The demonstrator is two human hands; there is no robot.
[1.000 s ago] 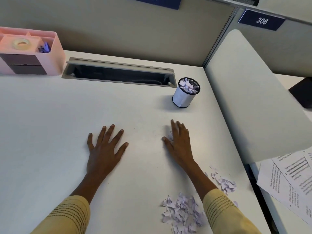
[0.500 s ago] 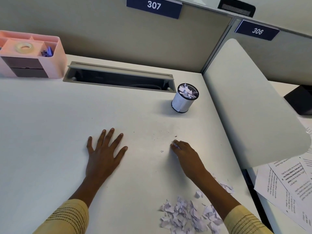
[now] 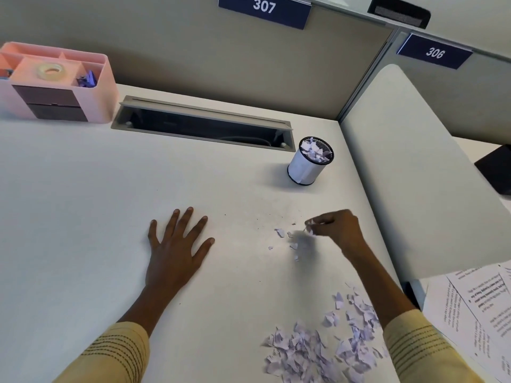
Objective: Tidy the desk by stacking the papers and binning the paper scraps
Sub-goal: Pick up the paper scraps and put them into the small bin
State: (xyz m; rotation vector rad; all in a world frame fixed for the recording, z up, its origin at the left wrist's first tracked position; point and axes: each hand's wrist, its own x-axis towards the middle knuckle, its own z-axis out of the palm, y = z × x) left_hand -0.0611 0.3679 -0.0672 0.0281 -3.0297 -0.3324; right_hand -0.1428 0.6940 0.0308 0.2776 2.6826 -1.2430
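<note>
Left hand lies flat, palm down on the white table, fingers straight and spread, holding nothing. Right hand is raised just above the table, fingers curled and pinching a few small white paper scraps; more tiny white bits, some blurred, sit loose on or above the table just left of and below that hand. Cannot tell which of them touch the surface.

Big pile of torn white paper scraps lies on the table near the front edge, beside the right forearm and yellow patterned sleeve. The left sleeve, the same yellow, is at bottom left.

Small white cylindrical bin with black mesh rim stands upright at the back right of the table, well apart from the right hand, with white scraps already inside at the top. It sits just beside the right end of the grey recessed cable tray.

Printed white paper sheets lie overlapping on the neighbouring surface at far right, past the white rounded divider panel. Not stacked square.

Pink plastic desk organiser at back left holds a clear tape roll and purple clips in separate top compartments. Blue number plates 307 and 306 hang on the beige partition. A black object sits at the far right edge, too cut off to identify.
</note>
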